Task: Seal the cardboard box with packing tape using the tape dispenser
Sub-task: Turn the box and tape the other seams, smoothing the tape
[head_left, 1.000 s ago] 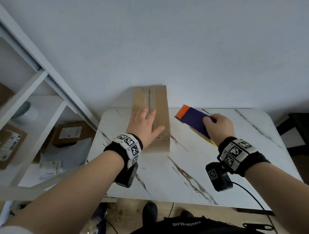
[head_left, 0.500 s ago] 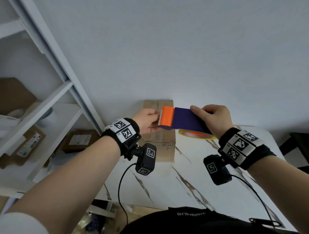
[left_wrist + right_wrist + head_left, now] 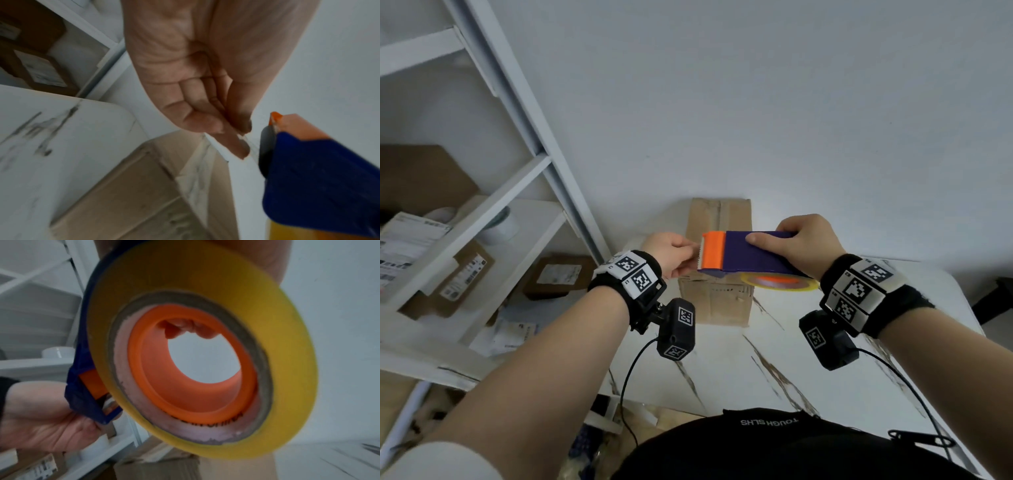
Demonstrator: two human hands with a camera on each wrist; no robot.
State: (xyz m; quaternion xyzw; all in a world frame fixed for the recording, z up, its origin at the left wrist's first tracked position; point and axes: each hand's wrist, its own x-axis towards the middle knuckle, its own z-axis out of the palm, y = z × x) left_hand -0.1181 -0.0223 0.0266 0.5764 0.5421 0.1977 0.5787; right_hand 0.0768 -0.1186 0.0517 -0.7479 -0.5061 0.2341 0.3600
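A tall brown cardboard box (image 3: 716,303) stands on the white marble table (image 3: 825,370) against the wall, its top seam (image 3: 719,214) facing up. My right hand (image 3: 774,237) grips the purple tape dispenser (image 3: 753,255) by its body and holds it in the air above the box, with the yellow tape roll (image 3: 779,283) underneath. Its orange blade end (image 3: 713,250) points left. My left hand (image 3: 693,255) pinches the clear tape end (image 3: 245,138) between thumb and forefinger right at that end. The right wrist view looks through the roll (image 3: 287,340).
A white shelf unit (image 3: 517,192) stands left of the table and holds several labelled parcels (image 3: 465,274). A dark piece of furniture (image 3: 996,301) sits at the far right edge. Camera cables hang from both wrists.
My left hand has left the box top and come to the dispenser's orange end. The right hand has lifted the dispenser from beside the box to above it.
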